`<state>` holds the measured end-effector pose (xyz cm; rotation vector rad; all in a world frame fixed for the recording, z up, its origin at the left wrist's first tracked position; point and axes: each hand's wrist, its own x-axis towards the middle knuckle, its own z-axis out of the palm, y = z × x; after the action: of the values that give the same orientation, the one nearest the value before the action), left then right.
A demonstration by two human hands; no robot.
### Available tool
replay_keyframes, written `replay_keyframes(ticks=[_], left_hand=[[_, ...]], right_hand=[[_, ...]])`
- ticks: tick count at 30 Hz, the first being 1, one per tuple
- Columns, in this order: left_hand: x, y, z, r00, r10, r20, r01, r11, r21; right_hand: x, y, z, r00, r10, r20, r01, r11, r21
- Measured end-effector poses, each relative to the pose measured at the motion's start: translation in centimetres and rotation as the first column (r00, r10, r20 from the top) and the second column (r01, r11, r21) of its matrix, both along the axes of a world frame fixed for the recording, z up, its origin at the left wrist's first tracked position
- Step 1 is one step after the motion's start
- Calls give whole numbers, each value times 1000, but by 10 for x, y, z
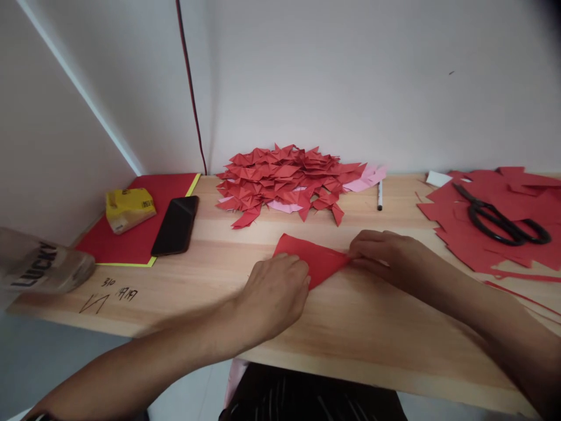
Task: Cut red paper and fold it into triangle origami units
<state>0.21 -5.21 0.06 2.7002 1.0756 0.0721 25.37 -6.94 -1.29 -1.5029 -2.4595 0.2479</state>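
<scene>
A red sheet of paper [322, 261], folded to a triangular shape, lies on the wooden table in front of me. My left hand [277, 292] rests on its left part with the fingers curled down, hiding that portion of the paper. At the sheet's right point, my right hand [374, 251] pinches the corner between thumb and fingers. Behind both hands sits a heap of folded red paper pieces [284, 175], with some pink paper [368, 178] among them.
Black-handled scissors [499, 219] lie on red paper sheets [447, 204] at the right. A marker [380, 196] is beside the heap. Leftward are a phone [176, 225], red sheets with yellow edges [131, 248], a yellow packet [130, 207] and a plastic bottle [48, 263].
</scene>
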Motion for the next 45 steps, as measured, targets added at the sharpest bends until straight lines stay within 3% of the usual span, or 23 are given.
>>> replay_keyframes(ticks=[5, 10, 20, 33, 39, 42, 45], left_hand=[[0, 6, 3, 999, -12, -52, 14, 999, 43], [0, 18, 6, 992, -50, -114, 53, 998, 22], [-1, 19, -11, 994, -16, -111, 25, 997, 79], [0, 19, -18, 957, -36, -286, 88, 982, 169], [1, 16, -14, 944, -49, -327, 109, 980, 168], [2, 15, -13, 946, -29, -324, 87, 982, 166], [2, 16, -13, 954, -42, -297, 95, 982, 165]], right_hand=[[1, 1, -4, 995, -71, -64, 68, 997, -43], [-1, -3, -10, 991, -132, 24, 132, 991, 6], [-5, -8, -12, 985, -140, 102, 132, 988, 86], [-13, -10, -10, 977, -136, 166, 115, 984, 134], [-15, -11, -7, 963, -178, 200, 164, 983, 88], [-18, -12, -5, 977, -148, 156, 131, 985, 114], [-29, -21, -6, 998, -4, 57, -6, 982, 189]])
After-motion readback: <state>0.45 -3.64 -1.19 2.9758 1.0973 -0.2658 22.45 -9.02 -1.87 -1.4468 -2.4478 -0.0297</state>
